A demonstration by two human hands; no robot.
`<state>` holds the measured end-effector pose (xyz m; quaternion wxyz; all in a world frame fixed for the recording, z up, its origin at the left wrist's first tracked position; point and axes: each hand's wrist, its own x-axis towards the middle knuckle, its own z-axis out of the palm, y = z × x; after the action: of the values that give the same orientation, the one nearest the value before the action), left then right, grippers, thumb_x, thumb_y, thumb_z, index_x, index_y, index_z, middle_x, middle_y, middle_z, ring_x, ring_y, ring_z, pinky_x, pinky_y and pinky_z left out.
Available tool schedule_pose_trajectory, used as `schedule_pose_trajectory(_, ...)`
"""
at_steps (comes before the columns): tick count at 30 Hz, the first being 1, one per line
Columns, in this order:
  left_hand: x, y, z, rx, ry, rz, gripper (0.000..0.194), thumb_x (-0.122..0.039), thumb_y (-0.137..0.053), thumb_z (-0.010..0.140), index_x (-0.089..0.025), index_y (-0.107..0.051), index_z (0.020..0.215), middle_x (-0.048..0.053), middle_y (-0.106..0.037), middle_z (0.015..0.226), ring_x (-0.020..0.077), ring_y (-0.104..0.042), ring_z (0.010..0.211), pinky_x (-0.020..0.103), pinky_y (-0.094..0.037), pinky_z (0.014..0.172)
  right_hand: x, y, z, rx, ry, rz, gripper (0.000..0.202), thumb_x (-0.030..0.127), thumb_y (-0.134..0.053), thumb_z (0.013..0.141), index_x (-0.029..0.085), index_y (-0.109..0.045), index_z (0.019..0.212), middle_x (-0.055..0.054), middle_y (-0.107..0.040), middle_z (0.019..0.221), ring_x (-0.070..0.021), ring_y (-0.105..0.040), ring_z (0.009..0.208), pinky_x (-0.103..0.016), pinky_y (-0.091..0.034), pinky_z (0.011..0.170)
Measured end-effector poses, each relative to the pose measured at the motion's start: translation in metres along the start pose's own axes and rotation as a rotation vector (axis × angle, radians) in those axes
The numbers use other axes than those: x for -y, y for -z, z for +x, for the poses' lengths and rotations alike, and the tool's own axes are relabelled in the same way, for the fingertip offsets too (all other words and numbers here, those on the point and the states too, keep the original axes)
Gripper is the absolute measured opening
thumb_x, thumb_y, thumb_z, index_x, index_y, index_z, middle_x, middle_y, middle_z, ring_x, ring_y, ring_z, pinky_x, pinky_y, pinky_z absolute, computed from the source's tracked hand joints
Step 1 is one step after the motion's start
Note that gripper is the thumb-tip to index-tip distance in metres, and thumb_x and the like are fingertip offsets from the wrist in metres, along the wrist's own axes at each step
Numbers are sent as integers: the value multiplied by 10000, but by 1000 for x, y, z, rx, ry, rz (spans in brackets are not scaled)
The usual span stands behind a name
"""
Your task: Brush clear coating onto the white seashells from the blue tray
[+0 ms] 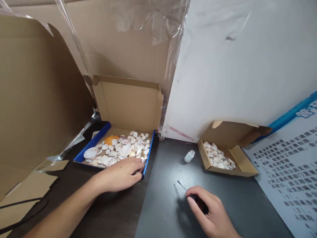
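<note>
My left hand (121, 175) reaches over the front right corner of a blue-sided cardboard box (95, 138) holding many seashells (125, 150). Its fingers are curled down at the shells; the fingertips are partly hidden, so what they grip cannot be made out. My right hand (210, 211) is closed around the black cap (193, 197) of a small applicator brush. The thin stem (182, 186) points up and left, its dark bristle tip above the grey tabletop. A small glass bottle (189, 156) with whitish contents stands uncapped beyond the brush.
At the right, a smaller open cardboard box (205, 155) holds more shells (218, 157). A printed sheet (292, 165) lies at the far right. Cardboard panels (42, 89) and a white board (235, 66) rise behind. Flat cardboard pieces (29, 195) and dark cords lie at left.
</note>
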<state>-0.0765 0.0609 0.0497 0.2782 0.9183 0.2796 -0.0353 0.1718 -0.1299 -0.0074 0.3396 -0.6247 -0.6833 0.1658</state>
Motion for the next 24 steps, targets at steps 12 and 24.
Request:
schedule_pose_trajectory(12,12,17,-11,102,60,-199,280,-97,-370,693,-210,-541,884,24,-575,872,174,-503,793,260,-380,682,4,0,2,-21,7,2,165,270,-466,941,202,-598,868,12,-619,703,-90,-564,556,-171,-451,534)
schedule_pose_trajectory(24,17,24,-13,84,66,-187,100,-214,-406,820,-197,-504,826,12,-534,804,152,-466,726,245,-366,641,4,0,2,-29,16,2,178,271,-464,939,194,-603,860,6,-623,696,-91,-569,553,-168,-452,527)
